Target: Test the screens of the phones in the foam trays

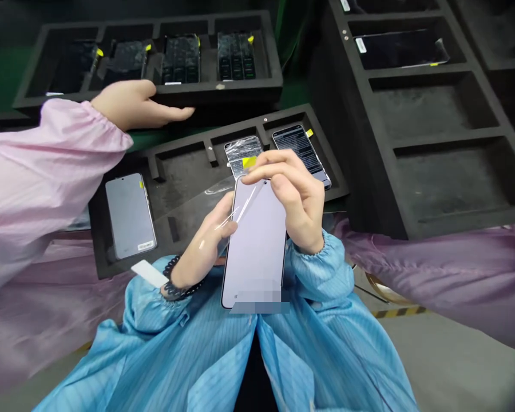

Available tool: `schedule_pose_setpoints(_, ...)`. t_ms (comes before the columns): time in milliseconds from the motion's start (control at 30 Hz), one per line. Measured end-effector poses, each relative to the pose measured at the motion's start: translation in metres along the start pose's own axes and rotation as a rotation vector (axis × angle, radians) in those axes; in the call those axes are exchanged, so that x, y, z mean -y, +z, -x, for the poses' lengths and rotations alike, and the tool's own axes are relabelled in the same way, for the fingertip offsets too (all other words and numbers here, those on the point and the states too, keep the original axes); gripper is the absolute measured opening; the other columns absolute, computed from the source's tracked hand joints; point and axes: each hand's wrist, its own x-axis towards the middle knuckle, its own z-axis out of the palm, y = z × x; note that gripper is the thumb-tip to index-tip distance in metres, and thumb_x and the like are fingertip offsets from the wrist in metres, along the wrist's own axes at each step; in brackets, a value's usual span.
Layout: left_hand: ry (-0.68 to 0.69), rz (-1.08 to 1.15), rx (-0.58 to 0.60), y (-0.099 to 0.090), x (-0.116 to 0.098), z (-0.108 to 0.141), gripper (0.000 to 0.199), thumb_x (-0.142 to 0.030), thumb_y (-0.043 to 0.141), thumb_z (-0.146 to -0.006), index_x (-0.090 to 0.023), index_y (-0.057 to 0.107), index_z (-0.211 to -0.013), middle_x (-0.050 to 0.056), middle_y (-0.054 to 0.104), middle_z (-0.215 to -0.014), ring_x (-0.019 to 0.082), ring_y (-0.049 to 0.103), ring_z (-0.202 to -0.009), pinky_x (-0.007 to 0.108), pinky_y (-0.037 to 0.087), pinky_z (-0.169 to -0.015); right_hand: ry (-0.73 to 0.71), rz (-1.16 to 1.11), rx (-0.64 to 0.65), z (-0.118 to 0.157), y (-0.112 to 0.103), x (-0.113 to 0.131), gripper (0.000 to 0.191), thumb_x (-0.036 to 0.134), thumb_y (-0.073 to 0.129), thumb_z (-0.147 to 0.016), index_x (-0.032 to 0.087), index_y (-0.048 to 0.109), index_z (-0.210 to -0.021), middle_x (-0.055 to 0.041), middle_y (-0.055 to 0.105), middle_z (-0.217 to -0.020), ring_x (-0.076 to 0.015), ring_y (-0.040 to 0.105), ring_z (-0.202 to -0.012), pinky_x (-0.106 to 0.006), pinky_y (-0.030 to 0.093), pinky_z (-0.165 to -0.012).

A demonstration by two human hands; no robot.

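Note:
A phone with a pale, lit screen is held upright in front of my blue coat. My left hand grips its left edge, thumb on the screen side. At the top right of the phone, my right hand has bent fingers over the upper edge, at a clear film that runs across the top left of the screen. Behind the phone lies a black tray with a grey-screened phone at left, a film-covered phone with a yellow tab, and a phone showing text at right.
Another person's hand in a pink sleeve reaches in from the left, at the front edge of a raised black tray of phones. At right stands a stack of black trays, its top one holding a dark phone.

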Motion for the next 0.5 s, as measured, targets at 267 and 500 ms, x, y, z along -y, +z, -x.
schedule_pose_setpoints(267,-0.027,0.044,-0.034,0.0060,-0.0089,0.0018,0.061,-0.048,0.068,-0.079,-0.023,0.058,-0.134,-0.005,0.046,-0.060,0.006,0.031,-0.037,0.017,0.016,-0.030,-0.007,-0.017,0.013,-0.0046,0.0010,0.0030,0.034,0.028,0.041,-0.105,0.022,0.074,-0.097,-0.0049,0.065,-0.109,-0.0205,0.066,-0.106,-0.042,0.054,-0.101)
schedule_pose_setpoints(500,-0.040,0.048,-0.096,0.0041,-0.0093,0.0015,0.059,-0.042,0.065,-0.076,-0.022,0.060,-0.131,-0.003,0.050,-0.062,0.009,0.040,-0.041,0.022,0.030,-0.040,0.050,0.092,0.047,-0.0081,0.0033,0.0048,0.032,0.028,0.042,-0.106,0.027,0.074,-0.101,-0.0020,0.067,-0.113,-0.0177,0.067,-0.109,-0.037,0.055,-0.100)
